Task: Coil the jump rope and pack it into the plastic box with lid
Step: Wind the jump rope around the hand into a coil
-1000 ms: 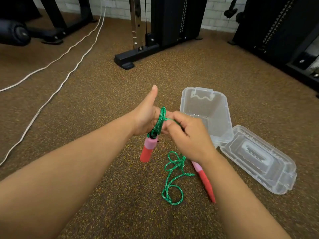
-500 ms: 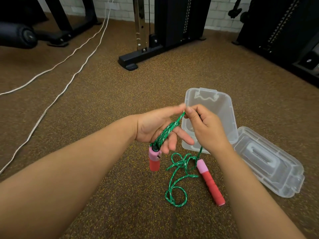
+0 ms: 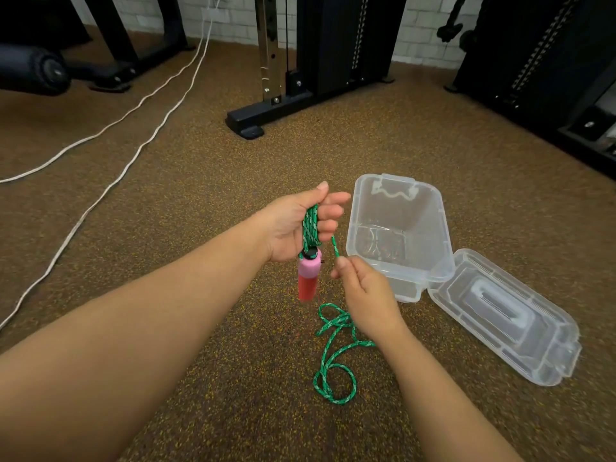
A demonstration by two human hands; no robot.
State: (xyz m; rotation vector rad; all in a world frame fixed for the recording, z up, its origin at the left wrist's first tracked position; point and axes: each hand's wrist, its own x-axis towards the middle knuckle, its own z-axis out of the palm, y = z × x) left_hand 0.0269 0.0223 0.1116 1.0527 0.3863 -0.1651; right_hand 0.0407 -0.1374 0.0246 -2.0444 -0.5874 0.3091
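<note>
1. Under you lies a brown speckled floor, which fills most of the view.
2. To your left, two white cables run side by side across the floor from the far wall toward the near left edge.
3. Straight ahead stands a black machine with a chrome post; its base foot rests on the floor.
4. Behind it you see a white brick wall.
5. At far left lies a dark padded roller.
6. At right stands another black machine.
</note>
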